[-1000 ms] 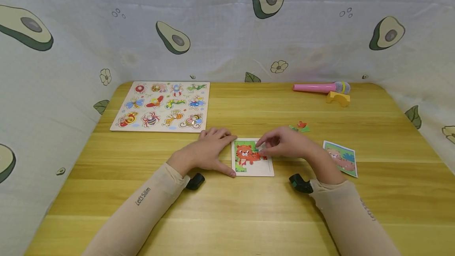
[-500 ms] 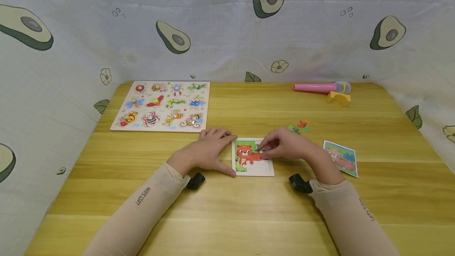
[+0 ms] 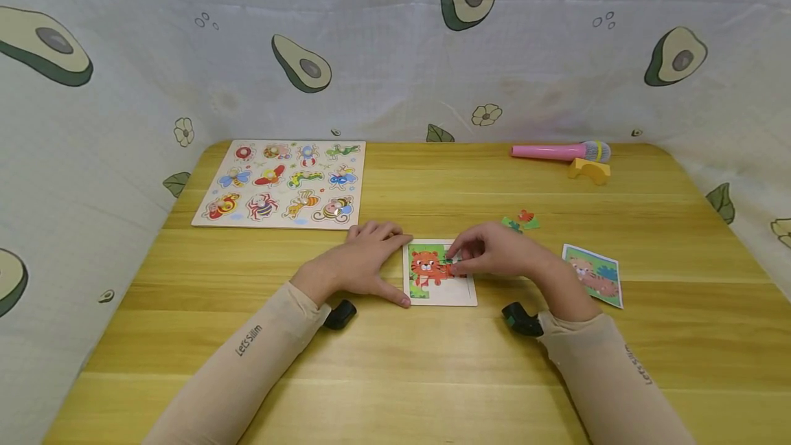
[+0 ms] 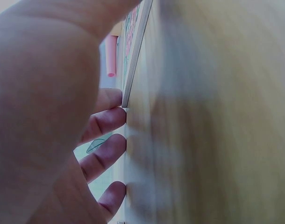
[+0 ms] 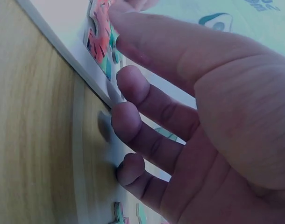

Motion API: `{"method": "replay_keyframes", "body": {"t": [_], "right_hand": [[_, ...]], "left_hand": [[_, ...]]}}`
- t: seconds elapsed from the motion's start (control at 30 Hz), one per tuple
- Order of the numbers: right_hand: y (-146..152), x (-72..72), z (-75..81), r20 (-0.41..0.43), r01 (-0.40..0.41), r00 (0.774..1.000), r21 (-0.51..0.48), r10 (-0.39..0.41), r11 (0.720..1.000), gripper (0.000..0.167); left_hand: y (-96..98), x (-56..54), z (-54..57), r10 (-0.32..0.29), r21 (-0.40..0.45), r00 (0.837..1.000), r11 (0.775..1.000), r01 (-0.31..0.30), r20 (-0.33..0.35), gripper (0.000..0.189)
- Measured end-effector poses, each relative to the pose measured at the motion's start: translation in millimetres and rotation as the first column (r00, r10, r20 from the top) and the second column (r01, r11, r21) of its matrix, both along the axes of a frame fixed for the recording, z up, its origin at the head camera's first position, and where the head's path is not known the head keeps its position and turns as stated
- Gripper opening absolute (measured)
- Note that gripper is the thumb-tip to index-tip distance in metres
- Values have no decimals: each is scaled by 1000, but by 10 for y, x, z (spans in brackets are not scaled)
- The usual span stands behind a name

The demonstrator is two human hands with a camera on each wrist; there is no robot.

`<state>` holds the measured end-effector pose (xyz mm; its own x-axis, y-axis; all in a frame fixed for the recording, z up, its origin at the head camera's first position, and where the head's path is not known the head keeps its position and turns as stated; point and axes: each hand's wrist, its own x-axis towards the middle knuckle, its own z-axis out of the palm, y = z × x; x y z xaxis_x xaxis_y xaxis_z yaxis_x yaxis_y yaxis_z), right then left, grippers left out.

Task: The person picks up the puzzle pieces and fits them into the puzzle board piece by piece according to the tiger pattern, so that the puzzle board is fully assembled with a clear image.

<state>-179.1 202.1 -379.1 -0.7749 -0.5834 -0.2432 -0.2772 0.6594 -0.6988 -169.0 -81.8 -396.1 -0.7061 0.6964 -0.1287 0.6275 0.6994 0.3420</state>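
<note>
- from the head camera?
- see the left hand (image 3: 364, 263) at the left edge of the puzzle tray (image 3: 452, 292), fingers apart and gripping nothing. over the tray's right side, see the right hand (image 3: 494, 249), thumb and forefinger bent down to the tiger pieces (image 3: 426, 265).
- pinching one?
- cannot tell. farther out, find loose pieces (image 3: 526, 218) beyond the right hand, a picture card (image 3: 598, 280) to its right, an insect board (image 3: 281, 222) at back left, and a pink microphone (image 3: 546, 152) beside a yellow block (image 3: 590, 170).
- and at the left wrist?
- there, unlike from above, look under the spread fingers: tips down at the table (image 4: 217, 140), one just beside the tray's corner, with the tray's thickness edge-on.
- at the right wrist?
- find three more fingers, mostly hidden from above, loosely bent and apart near the tray's rim; also the raised edges of the tiger pieces by the thumb. forefinger contact hidden here too.
</note>
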Motion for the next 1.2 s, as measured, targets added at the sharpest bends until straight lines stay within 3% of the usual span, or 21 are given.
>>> {"method": "replay_keyframes", "body": {"t": [0.4,0.73,1.2], "right_hand": [[-29,17,17,-17,-5,1000,42,6,999,10],[-68,45,15,1,39,999,46,-39,998,8],[-55,23,-2,-24,12,1000,42,-11,999,9]], "left_hand": [[14,-6,17,0,-7,1000,1000,0,-7,111],[8,-1,16,2,-10,1000,1000,-2,-3,112],[5,2,17,2,-4,1000,1000,-2,-3,111]]}}
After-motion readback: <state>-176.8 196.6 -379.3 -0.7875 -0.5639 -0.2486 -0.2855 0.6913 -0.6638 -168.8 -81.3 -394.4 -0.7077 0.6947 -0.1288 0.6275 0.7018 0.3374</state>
